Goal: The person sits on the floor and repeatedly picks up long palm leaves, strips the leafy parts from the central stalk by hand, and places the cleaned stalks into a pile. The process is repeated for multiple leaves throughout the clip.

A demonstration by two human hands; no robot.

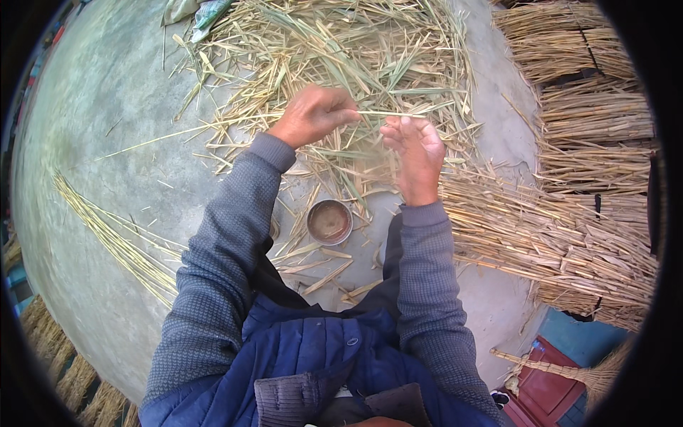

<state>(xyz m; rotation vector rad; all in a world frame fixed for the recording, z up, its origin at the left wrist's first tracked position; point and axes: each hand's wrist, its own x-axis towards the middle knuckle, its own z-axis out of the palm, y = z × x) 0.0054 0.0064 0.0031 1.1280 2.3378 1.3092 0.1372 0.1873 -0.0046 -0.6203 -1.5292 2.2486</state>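
My left hand (313, 116) is closed around a thin, pale straw stalk (380, 113), held level above a heap of loose straw. One long end of the stalk runs out to the left past my wrist, and a short end sticks out to the right. My right hand (420, 155) is just below that short end, palm turned up, fingers loosely bent and apart. Its fingertips are at the stalk; whether they touch it is hard to tell. No other thing shows in the right hand.
The loose straw heap (341, 53) covers the floor ahead. A small round bowl (329, 222) stands between my legs. Thin stalks (117, 238) lie in a bunch at left. Straw bundles (590, 117) are stacked at right, beside a large bundle (548, 231). A broom (562, 366) lies lower right.
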